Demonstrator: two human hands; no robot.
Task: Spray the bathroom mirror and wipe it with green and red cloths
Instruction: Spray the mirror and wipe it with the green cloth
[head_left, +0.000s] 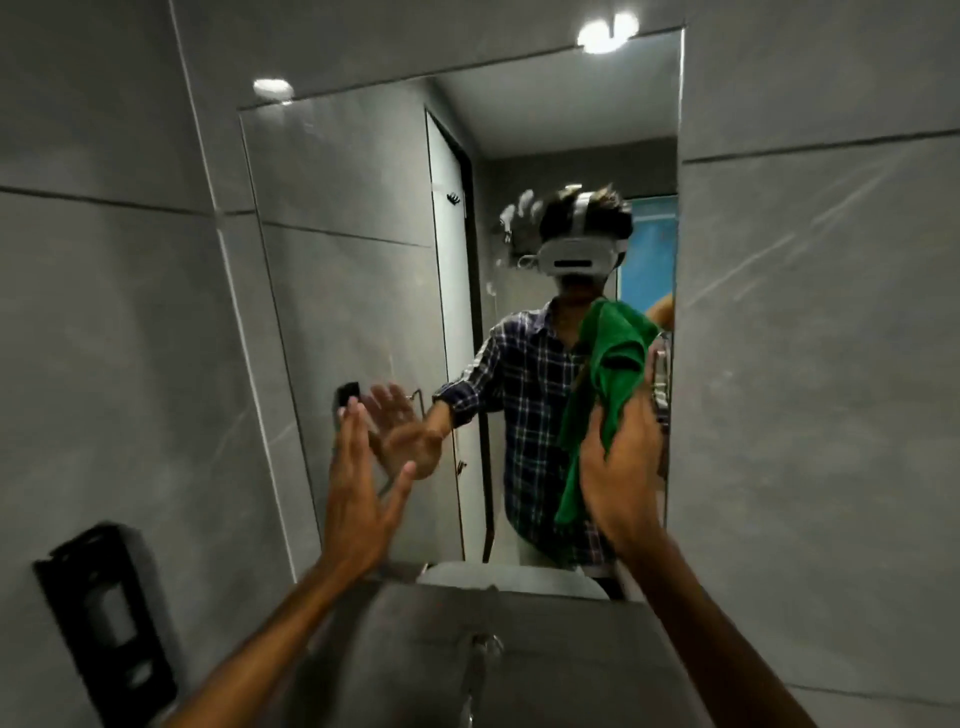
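Note:
The tall bathroom mirror (358, 270) hangs on the grey tiled wall ahead. White foamy spray marks (519, 213) cling to the glass in its upper middle. My right hand (621, 467) is shut on a green cloth (608, 379), which it holds up against the lower right of the mirror; the cloth hangs down in folds. My left hand (363, 478) is open with fingers apart and rests flat at the mirror's lower left, meeting its own reflection. No red cloth or spray bottle is in view.
A black wall-mounted dispenser (104, 618) sits at the lower left. A tap (483, 654) and the grey ledge (561, 654) lie below the mirror. The mirror reflects a person in a checked shirt (524, 395) and a white door (447, 291).

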